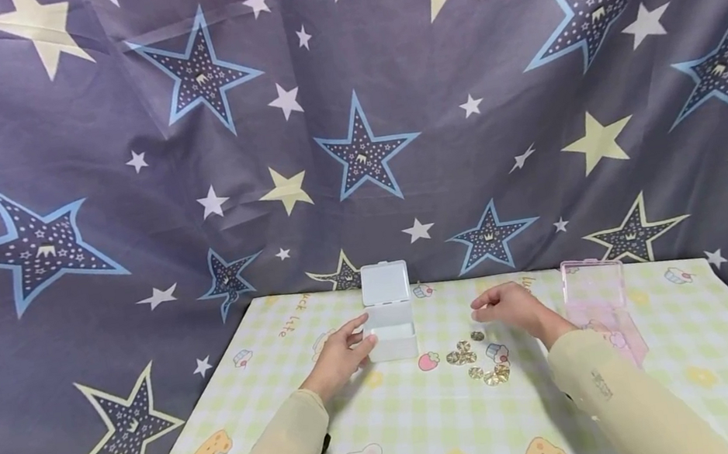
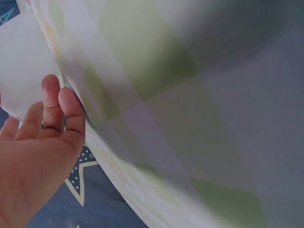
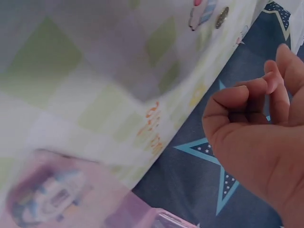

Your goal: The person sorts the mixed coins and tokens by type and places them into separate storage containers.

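An open white plastic box (image 1: pixel 396 346) with its hinged lid (image 1: pixel 385 283) raised stands near the table's far edge. My left hand (image 1: pixel 341 357) holds it at its left side, thumb towards the front and fingers behind; the left wrist view shows the fingertips by the white box (image 2: pixel 26 61). To the right, my right hand (image 1: pixel 512 307) hovers above the table with its fingers bent and the fingertips close together. No item shows between them, and a small one could be hidden. Several round gold-coloured coins (image 1: pixel 466 357) lie in loose groups between the hands.
A transparent pink box (image 1: pixel 624 337) with its lid (image 1: pixel 593 285) up sits to the right, beyond the right forearm. A green checked cloth (image 1: pixel 450 426) with cartoon prints covers the table. A star-patterned curtain (image 1: pixel 296 151) hangs behind the far edge.
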### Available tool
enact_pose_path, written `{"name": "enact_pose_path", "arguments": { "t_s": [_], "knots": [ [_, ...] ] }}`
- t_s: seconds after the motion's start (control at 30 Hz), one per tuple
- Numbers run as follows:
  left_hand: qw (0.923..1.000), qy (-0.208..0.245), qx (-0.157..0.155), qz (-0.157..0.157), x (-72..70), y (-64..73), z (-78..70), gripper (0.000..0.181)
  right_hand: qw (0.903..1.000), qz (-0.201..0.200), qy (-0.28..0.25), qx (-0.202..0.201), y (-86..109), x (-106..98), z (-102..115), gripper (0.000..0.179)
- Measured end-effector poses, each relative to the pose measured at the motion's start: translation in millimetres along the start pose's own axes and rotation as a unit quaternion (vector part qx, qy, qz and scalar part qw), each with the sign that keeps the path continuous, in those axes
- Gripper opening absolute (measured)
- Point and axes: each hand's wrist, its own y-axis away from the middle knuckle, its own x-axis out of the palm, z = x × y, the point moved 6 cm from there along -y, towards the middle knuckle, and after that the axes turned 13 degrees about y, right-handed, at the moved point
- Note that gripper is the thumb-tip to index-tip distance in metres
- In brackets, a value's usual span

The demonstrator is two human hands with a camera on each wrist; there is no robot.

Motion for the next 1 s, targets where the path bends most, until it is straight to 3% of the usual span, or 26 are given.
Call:
{"name": "enact_pose_path", "arguments": {
  "t_s": [0.23,0.47,1.0],
  "knots": [
    [1.0,0.0,-0.003,0.0,1.0,1.3,0.9,0.06,0.9994,0.026,0.013,0.02,-0.9,15,-9,0.036],
    [1.0,-0.002,0.0,-0.001,0.9,1.0,0.9,0.06,0.9991,0.043,0.001,-0.002,-0.4,25,-10,0.037],
    [1.0,0.001,-0.005,0.002,1.2,1.6,2.7,0.061,0.9978,0.058,0.025,0.02,-3.6,31,-18,0.034]
  ]
}}
